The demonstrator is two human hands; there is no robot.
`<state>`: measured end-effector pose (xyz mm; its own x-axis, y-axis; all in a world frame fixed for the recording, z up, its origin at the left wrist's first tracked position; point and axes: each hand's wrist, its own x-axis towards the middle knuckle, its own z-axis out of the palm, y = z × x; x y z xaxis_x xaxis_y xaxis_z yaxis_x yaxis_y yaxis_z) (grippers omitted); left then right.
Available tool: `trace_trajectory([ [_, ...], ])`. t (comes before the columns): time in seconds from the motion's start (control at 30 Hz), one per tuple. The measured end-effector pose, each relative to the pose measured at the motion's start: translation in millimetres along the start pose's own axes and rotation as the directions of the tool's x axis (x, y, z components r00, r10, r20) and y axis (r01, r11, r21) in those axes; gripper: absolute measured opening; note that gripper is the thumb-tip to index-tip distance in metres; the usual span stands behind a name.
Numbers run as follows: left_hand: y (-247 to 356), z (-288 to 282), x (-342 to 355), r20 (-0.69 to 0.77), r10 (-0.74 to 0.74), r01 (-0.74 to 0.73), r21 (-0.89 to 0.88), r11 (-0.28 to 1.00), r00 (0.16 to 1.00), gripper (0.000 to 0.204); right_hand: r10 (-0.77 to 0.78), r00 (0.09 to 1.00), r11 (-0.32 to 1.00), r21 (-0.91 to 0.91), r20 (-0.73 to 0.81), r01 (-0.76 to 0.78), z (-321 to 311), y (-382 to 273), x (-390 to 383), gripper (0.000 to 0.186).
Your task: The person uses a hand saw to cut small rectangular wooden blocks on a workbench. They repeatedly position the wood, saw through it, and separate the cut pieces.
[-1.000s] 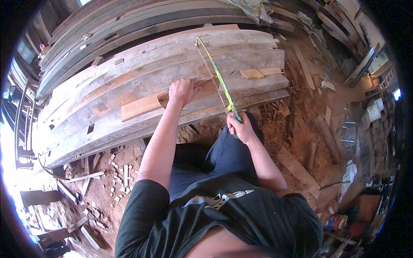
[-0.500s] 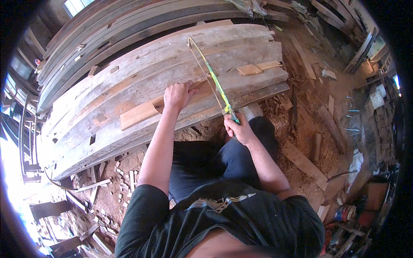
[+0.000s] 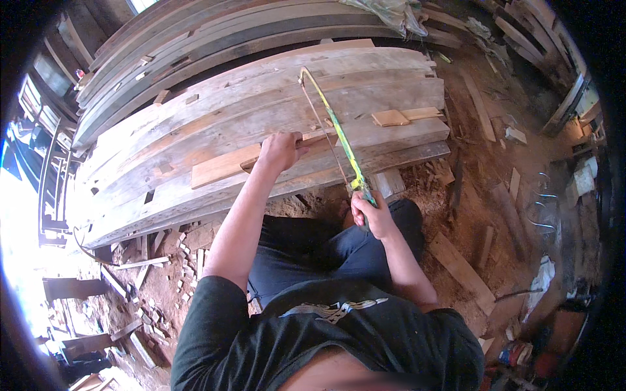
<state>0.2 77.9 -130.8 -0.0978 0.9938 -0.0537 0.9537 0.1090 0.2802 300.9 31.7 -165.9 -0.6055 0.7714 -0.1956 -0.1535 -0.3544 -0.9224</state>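
Note:
My right hand [image 3: 373, 212] is wrapped round the handle of a bow saw [image 3: 336, 127] with a yellow-green frame. The saw points away from me over the bench's near edge, and its thin blade crosses a narrow wooden strip [image 3: 319, 137]. On the left of the blade, my left hand [image 3: 280, 151] presses that strip down with its fingers curled over it. The fingertips are partly hidden. Beside the left hand, a flat pale board [image 3: 225, 166] lies on the bench. How deep the blade sits in the strip cannot be made out.
The worn plank bench [image 3: 163, 156] has square holes at its left. Two small board pieces [image 3: 391, 118] lie near its right end. Long stacked timbers [image 3: 215, 49] stand behind it. Wood offcuts [image 3: 463, 274] and sawdust cover the floor on the right, small blocks [image 3: 186, 260] on the left.
The whole view has shifted, so the bench appears lower and further right. Against the bench, the saw and my right hand have come slightly toward me. My left hand still holds the strip.

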Motion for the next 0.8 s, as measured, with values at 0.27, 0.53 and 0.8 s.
trace_trajectory([
  [0.27,5,8,18,0.080,0.047,-0.047,0.000,0.999,0.996,0.047,-0.022,1.000,1.000,-0.008,-0.020,0.022,6,-6,-7,0.016],
  [0.53,3,5,22,0.108,0.054,-0.055,0.000,0.998,0.993,0.042,-0.036,0.998,0.999,0.033,-0.052,0.037,9,-6,7,0.010],
  [0.8,4,3,25,0.107,0.042,-0.040,-0.021,0.999,0.993,0.041,-0.007,0.999,0.998,-0.055,-0.049,0.005,10,-39,28,0.016],
])
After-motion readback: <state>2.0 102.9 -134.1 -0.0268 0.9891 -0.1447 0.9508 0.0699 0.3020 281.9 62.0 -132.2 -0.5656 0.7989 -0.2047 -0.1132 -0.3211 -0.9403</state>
